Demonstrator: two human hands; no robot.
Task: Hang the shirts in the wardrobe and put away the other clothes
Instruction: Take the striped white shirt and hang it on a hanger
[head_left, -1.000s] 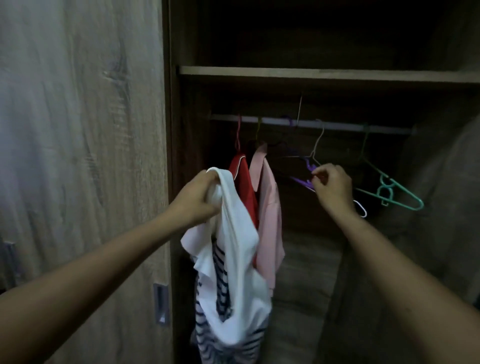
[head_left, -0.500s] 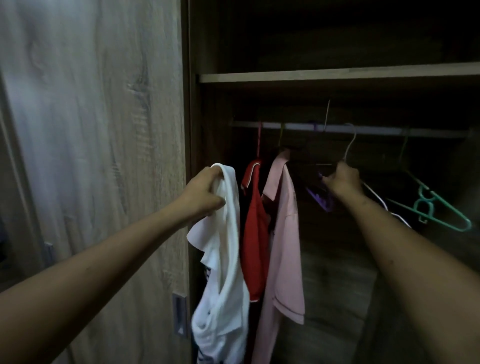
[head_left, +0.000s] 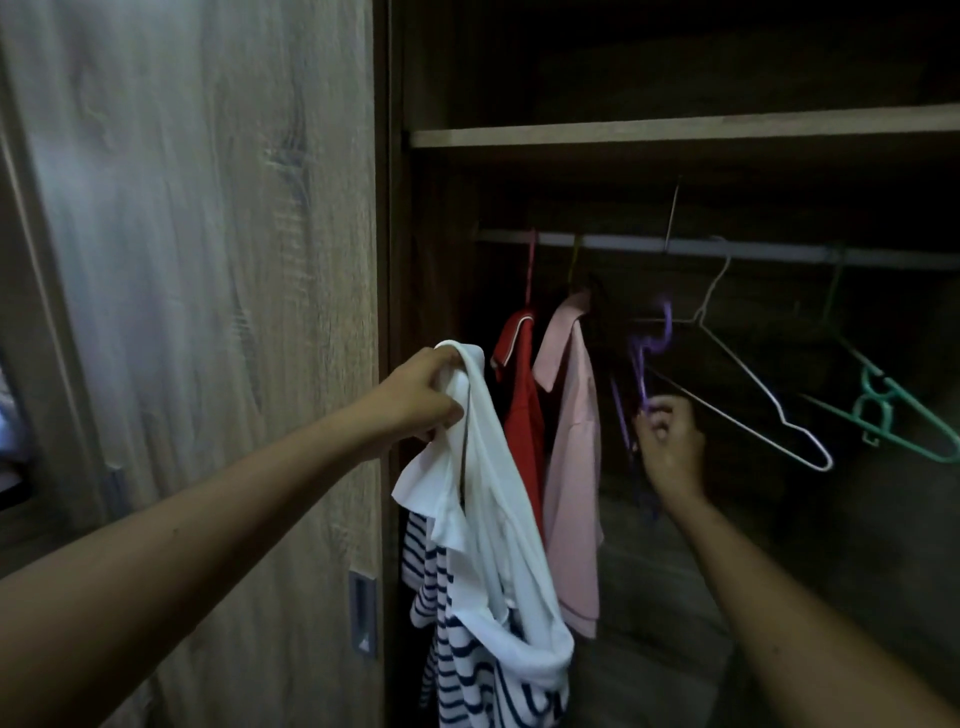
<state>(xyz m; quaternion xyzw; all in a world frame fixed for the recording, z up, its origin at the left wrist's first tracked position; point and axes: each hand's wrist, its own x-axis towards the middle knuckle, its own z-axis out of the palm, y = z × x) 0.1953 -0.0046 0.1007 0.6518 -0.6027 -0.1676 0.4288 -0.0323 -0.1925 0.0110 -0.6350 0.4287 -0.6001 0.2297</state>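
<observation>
Gripping a white striped shirt (head_left: 498, 519) in the left hand (head_left: 421, 395), pinching a purple hanger (head_left: 641, 364) in the right hand (head_left: 672, 447), at the wardrobe (head_left: 675, 132).

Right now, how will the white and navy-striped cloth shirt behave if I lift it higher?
Probably floppy: the white and navy-striped cloth shirt droops in folds from the left hand. Likely light, since one hand carries it whole.

Right of a pale wooden wardrobe door (head_left: 208, 312), a metal rail (head_left: 623, 242) carries, left to right, a red shirt (head_left: 524, 400), pink shirt (head_left: 571, 447), white wire hanger (head_left: 753, 397) and green plastic hanger (head_left: 896, 410). The left hand (head_left: 421, 397) holds a white striped shirt (head_left: 493, 519) before the red shirt; the right hand (head_left: 670, 444) holds a purple plastic hanger (head_left: 640, 364) between pink shirt and wire hanger.
</observation>
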